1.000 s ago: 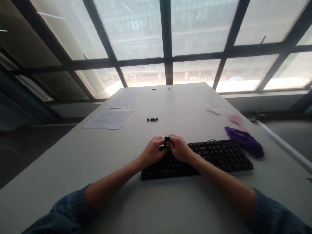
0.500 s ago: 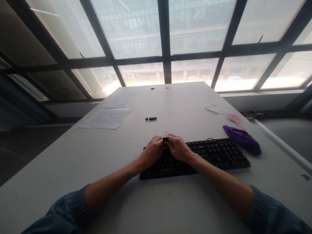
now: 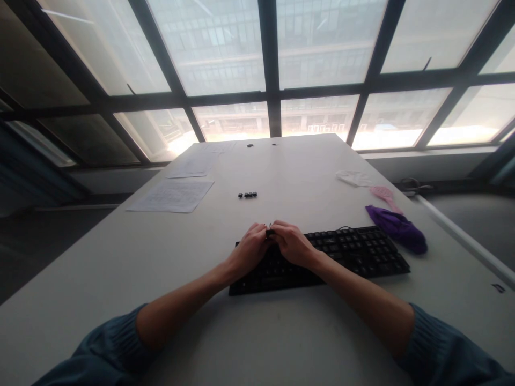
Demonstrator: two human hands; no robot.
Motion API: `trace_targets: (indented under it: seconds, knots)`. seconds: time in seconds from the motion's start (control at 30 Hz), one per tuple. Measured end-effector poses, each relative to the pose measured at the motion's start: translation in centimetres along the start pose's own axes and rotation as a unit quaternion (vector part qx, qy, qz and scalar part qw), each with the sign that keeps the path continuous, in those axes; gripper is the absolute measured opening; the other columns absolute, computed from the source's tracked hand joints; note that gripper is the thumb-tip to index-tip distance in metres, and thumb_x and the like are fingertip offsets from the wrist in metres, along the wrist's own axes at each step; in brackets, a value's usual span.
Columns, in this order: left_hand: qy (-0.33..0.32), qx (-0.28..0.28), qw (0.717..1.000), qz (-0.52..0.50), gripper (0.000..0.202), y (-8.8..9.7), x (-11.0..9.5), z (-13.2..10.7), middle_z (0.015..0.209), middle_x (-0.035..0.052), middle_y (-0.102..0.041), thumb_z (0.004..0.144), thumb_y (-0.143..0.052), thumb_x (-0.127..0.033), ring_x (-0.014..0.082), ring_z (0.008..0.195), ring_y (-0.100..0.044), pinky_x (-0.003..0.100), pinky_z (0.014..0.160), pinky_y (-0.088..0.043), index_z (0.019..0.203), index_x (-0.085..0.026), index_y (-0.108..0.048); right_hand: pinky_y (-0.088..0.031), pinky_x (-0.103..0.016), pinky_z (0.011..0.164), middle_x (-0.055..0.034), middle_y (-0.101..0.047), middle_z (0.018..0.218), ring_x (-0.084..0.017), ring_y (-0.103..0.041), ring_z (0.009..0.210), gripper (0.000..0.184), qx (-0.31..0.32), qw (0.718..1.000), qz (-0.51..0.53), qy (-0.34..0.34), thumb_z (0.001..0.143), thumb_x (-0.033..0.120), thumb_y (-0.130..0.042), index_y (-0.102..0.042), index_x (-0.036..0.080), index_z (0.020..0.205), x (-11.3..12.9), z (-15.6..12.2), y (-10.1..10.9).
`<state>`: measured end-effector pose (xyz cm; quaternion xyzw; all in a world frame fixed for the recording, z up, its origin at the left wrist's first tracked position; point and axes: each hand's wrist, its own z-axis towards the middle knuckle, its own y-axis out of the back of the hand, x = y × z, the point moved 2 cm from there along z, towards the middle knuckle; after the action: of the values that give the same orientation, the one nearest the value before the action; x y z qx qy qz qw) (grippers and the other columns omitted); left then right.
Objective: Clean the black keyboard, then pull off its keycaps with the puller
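L hand [image 3: 250, 251] & R hand [image 3: 293, 244] nearly closed, fingertips pinching blk binder clip [image 3: 270, 233] btwn them, nr rear edge of kbd [image 3: 354, 252], L half; small blk pcs [image 3: 250, 194] beyond.

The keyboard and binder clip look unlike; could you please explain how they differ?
The binder clip is small, partly covered by the left hand and right hand; the keyboard extends well past them. The binder clip shows silvery handle tips, the keyboard rows of keys. Both hands grip the binder clip, whereas the keyboard lies on the table. Both have black bodies.
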<state>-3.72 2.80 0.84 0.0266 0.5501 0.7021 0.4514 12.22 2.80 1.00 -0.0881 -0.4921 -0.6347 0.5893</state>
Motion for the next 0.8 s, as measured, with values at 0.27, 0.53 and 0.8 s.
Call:
trace_targets:
  seconds: [0.27, 0.53, 0.8]
  knots:
    - [-0.003, -0.020, 1.000, 0.020, 0.008, 0.15, 0.01, -0.01, 0.094, 0.0063, -0.060, 0.095, -0.051, -0.020, 0.0220, 0.093, -0.052, 0.038, 0.087, -0.047, 0.091, -0.019, -0.058, -0.038, -0.028, 0.066, -0.0020, -0.051, 0.077, -0.016, -0.047, 0.071, 0.026, -0.033, 0.999, 0.010, 0.005, 0.097, 0.019, -0.042, -0.048, 0.021, 0.072, 0.43, 0.22, 0.23]
    - [-0.001, -0.030, 0.999, 0.016, 0.010, 0.34, 0.06, 0.02, 0.100, 0.0055, -0.061, 0.088, -0.061, -0.018, 0.0225, 0.100, -0.052, 0.040, 0.089, -0.047, 0.098, -0.021, -0.059, -0.036, -0.027, 0.065, -0.0006, -0.050, 0.074, -0.015, -0.047, 0.069, 0.025, -0.091, 0.995, 0.005, -0.040, 0.094, 0.018, -0.047, -0.045, 0.021, 0.069, 0.00, 0.38, 0.26]
    - [0.008, -0.063, 0.998, -0.007, 0.013, 0.88, -0.12, 0.11, 0.096, 0.0028, -0.061, 0.086, -0.062, -0.013, 0.0200, 0.095, -0.055, 0.035, 0.087, -0.047, 0.095, -0.021, -0.059, -0.040, -0.027, 0.069, -0.0019, -0.053, 0.079, -0.016, -0.051, 0.075, 0.020, -0.099, 0.994, 0.021, -0.045, 0.093, 0.016, -0.047, -0.052, 0.020, 0.074, 0.02, 0.50, 0.41]
